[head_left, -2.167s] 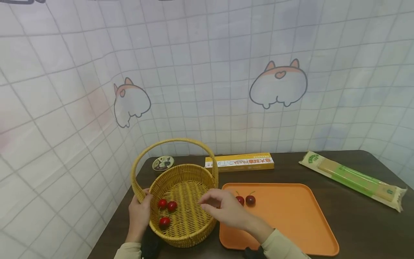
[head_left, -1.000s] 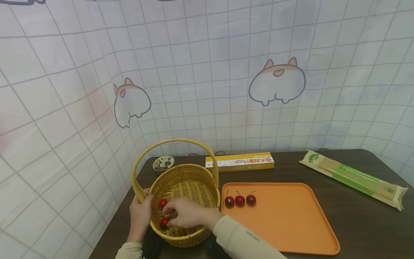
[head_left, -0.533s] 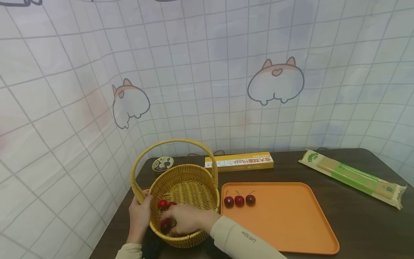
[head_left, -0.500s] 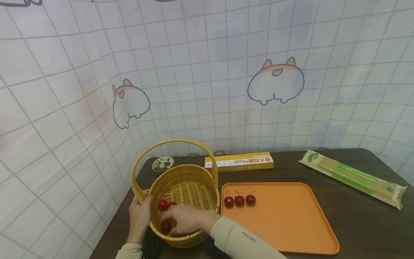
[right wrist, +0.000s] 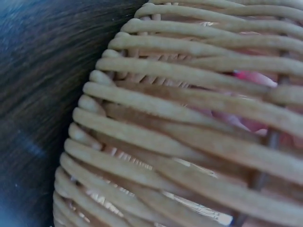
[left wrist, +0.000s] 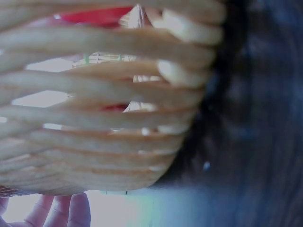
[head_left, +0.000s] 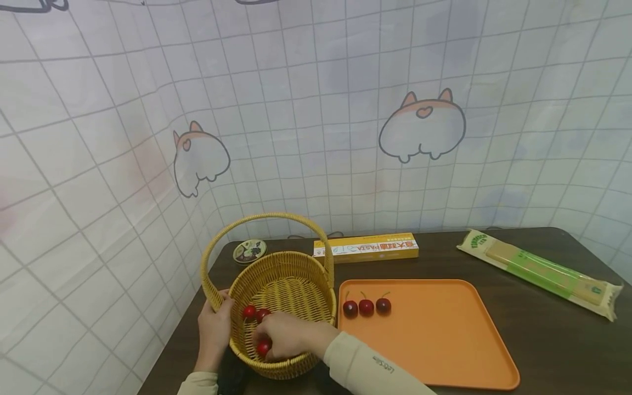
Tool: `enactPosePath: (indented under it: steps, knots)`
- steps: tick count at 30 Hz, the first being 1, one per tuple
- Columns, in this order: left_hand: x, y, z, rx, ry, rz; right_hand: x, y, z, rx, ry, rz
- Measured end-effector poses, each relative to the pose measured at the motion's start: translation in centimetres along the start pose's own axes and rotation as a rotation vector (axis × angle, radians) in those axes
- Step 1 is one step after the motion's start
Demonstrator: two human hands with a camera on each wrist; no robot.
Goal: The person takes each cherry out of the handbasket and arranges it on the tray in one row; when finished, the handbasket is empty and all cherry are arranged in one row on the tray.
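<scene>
Wicker basket (head_left: 282, 285) now has right hand (head_left: 281, 336) deeper at its near wall, fingers curled round one cherry (head_left: 264, 347) that was loose on the weave a second ago, so a fourth pick looks underway; two more cherries (head_left: 255, 314) just beyond the knuckles. Left hand (head_left: 213, 329) still gripping the rim beside it; three cherries on orange tray (head_left: 444, 340) well to the right, on the bench.
</scene>
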State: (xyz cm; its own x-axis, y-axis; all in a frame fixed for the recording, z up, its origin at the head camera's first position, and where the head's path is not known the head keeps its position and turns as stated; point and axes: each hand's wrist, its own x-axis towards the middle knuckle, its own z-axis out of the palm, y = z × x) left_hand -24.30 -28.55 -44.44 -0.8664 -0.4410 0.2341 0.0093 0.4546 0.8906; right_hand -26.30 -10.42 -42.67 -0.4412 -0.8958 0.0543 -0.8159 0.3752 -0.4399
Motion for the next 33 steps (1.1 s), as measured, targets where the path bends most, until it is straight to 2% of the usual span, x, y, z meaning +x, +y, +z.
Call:
enactPosePath:
  steps: [4, 12, 16, 26, 33]
  knots:
    - [0.0, 0.0, 0.0, -0.001, -0.005, -0.001, -0.1, 0.1, -0.1, 0.004, -0.021, 0.017]
    - [-0.1, 0.1, 0.0, 0.002, -0.020, -0.018, -1.3, 0.4, -1.1, -0.019, 0.001, 0.061]
    - [0.0, 0.1, 0.0, -0.012, -0.017, -0.022, -2.4, 0.4, -2.2, 0.022, 0.037, 0.076]
    - [-0.2, 0.2, -0.3, -0.011, -0.007, -0.024, -5.2, 0.6, -3.7, 0.061, 0.138, 0.016]
    - [-0.1, 0.2, -0.2, -0.019, -0.018, -0.025, -7.4, 0.9, -4.0, 0.201, 0.232, 0.021]
